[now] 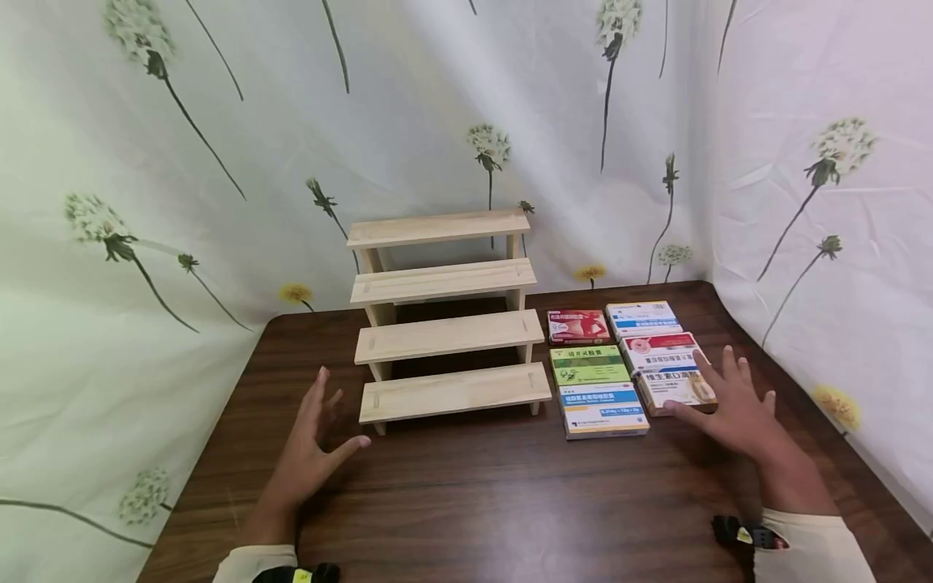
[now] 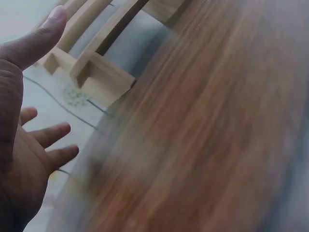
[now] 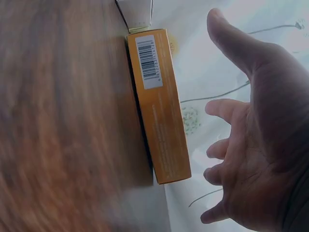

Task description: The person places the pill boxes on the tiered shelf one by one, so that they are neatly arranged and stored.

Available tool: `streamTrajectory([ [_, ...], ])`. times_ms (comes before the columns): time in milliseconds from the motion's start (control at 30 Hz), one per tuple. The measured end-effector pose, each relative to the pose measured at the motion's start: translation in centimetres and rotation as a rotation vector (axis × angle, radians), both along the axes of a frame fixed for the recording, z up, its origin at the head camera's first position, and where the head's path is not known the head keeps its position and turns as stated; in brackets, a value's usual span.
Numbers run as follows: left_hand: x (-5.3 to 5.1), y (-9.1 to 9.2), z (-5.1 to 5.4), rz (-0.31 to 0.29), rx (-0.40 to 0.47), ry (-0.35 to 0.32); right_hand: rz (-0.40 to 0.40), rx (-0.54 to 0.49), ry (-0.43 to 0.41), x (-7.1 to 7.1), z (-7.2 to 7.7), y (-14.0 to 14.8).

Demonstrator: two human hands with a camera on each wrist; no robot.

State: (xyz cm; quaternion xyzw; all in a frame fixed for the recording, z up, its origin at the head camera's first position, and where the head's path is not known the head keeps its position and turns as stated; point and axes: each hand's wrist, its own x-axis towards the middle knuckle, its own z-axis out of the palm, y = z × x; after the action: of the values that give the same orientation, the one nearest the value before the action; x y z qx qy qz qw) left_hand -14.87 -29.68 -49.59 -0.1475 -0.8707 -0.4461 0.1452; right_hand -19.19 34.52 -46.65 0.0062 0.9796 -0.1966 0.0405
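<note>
My left hand (image 1: 309,457) is held over the table to the left of a four-step wooden stand (image 1: 452,393), fingers spread and holding nothing. In the left wrist view, its thumb and fingers reach toward the stand's side (image 2: 106,72). My right hand (image 1: 736,409), fingers also spread, is beside a white-and-orange medicine box (image 1: 666,397). That box's orange side with a barcode (image 3: 161,121) appears in the right wrist view, apart from the fingers. Nearby lie a red box (image 1: 576,328), a green box (image 1: 589,366), a blue-and-white box (image 1: 602,411) and a red-and-white box (image 1: 659,346).
Another white-and-blue box (image 1: 645,318) lies at the back of the right column. The dark wooden table (image 1: 466,494) has a curtain (image 1: 437,121) with dandelion prints behind it and at both sides. The stand's steps are bare.
</note>
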Motion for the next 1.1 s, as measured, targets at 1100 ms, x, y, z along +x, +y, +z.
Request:
streamTrajectory([
  [1100, -4.2, 2.2, -1.6, -0.092, 0.214, -0.029, 0.058, -0.247, -0.062, 0.5, -1.1, 5.3],
])
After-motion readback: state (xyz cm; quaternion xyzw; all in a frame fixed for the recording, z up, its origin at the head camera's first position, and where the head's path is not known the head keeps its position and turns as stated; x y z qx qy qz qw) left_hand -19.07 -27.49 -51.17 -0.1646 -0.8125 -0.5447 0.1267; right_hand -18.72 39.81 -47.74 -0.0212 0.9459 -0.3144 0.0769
